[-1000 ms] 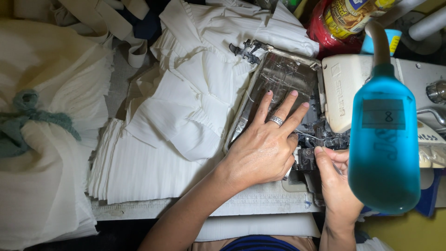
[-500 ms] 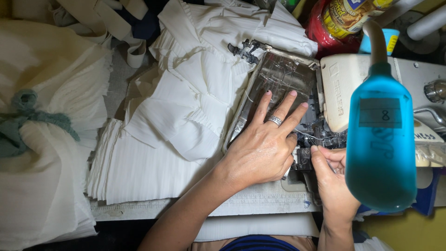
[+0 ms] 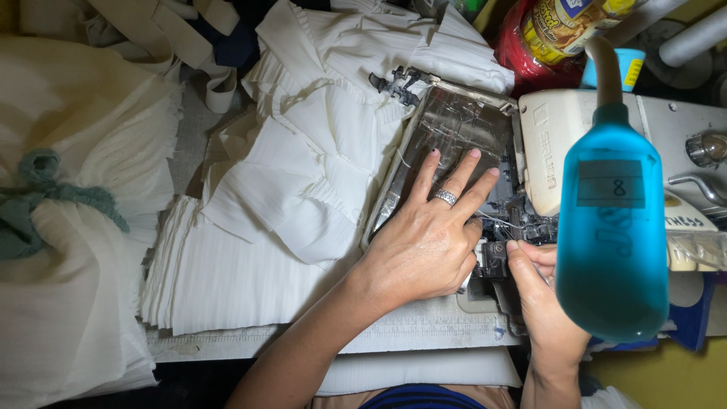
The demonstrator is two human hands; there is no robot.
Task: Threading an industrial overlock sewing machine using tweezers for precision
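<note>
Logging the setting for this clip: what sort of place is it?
Probably a sewing workroom. A sewing machine stands by stacks of white pleated fabric, with both hands, left hand and right hand, at its needle area.

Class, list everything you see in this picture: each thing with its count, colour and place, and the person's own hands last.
pleated fabric: one heap, white, centre of the table
sewing machine: one, cream, right side
metal plate: one, shiny grey, left of the machine
spray bottle: one, translucent blue, hanging in front of the machine
gauzy cloth: one pile, off-white, far left
cloth tie: one, grey-green, around the gauzy cloth
jar: one, yellow label, top right
ring: one, silver, on a left finger
left hand: flat on the metal plate
right hand: fingertips pinched at the needle area
</note>
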